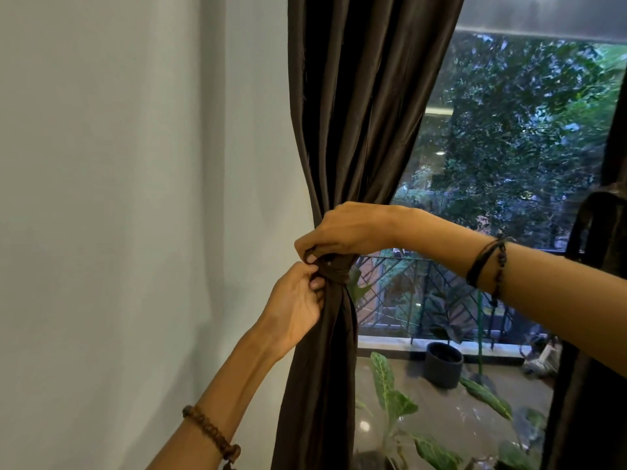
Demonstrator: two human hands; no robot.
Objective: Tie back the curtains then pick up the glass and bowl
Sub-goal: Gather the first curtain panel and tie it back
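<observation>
By the window, both hands, left hand (298,300) and right hand (342,228), pinch the tie band (334,268) round the dark brown satin curtain (356,113); glass and bowl not in sight yet.

Dark brown curtain (353,130) — pale grey wall (135,164) — green-and-white-veined leaves (390,391).

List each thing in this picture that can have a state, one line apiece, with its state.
left curtain: gathered into a bunch, a tie band around its middle
tie band: wrapped round the curtain, gripped by both hands
left hand: fingers pinching the band
right hand: closed over the band from above
right curtain: at the frame edge, seemingly already gathered
plant pot: upright outside
</observation>
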